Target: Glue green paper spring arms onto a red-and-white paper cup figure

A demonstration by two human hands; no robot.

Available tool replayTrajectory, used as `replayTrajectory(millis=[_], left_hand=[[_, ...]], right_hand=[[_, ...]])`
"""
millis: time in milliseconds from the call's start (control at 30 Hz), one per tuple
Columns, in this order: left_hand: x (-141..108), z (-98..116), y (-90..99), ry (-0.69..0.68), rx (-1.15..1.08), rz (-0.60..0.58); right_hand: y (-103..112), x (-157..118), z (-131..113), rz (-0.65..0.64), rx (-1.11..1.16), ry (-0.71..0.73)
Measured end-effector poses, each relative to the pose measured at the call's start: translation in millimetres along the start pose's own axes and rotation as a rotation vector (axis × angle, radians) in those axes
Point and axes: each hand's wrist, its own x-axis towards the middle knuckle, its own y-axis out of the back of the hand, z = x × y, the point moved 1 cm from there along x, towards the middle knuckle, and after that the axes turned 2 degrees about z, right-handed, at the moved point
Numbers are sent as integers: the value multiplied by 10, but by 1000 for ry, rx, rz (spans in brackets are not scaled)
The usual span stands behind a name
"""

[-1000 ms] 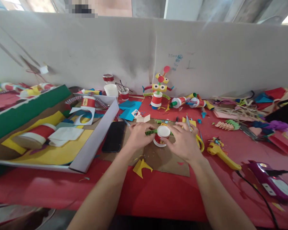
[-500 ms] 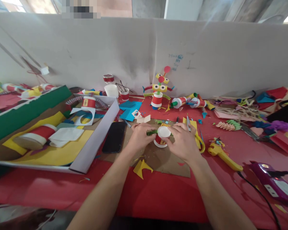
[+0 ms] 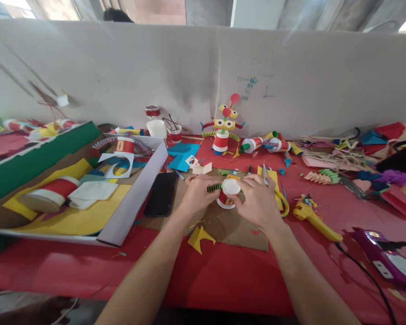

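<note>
In the head view a red and white paper cup [image 3: 227, 198] stands upside down on a brown cardboard sheet [image 3: 238, 230]. My right hand [image 3: 259, 198] grips the cup from the right, its thumb against the near side. Pinched in the fingers of my left hand [image 3: 199, 195] is a green pleated paper strip [image 3: 214, 187], whose inner end meets the cup's left side. A bit of green shows at the cup's right side, mostly covered by my right hand. Just beyond the cup lies an orange pleated strip [image 3: 233, 177].
A black phone [image 3: 160, 194] and an open box [image 3: 133, 194] of paper parts lie left. Yellow-handled scissors [image 3: 284, 202], a yellow glue gun [image 3: 316, 221] with a cable and a purple power strip [image 3: 385, 257] lie right. Paper-cup figures [image 3: 220, 141] stand at the back.
</note>
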Motion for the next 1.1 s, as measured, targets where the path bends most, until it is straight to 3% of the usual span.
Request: replayTrajectory(millis=[333, 467, 533, 633, 700, 767, 967, 1100], left_hand=[[5, 26, 39, 20, -10, -8], [-12, 20, 130, 101, -174, 15], [-11, 3, 177, 185, -334, 118], [3, -51, 241, 318, -497, 413], [14, -103, 278, 376, -493, 604], [21, -163, 305, 397, -444, 723], [34, -306, 312, 314, -388, 911], [38, -319, 291, 262, -437, 949]], right_hand=[[-2, -8, 3, -3, 16, -25], [0, -21, 3, 17, 29, -37], [5, -27, 1, 29, 26, -38], [13, -35, -4, 39, 18, -47], [18, -40, -8, 45, 15, -59], [21, -46, -12, 52, 15, -68], [3, -67, -14, 56, 19, -77], [-27, -73, -12, 53, 10, -75]])
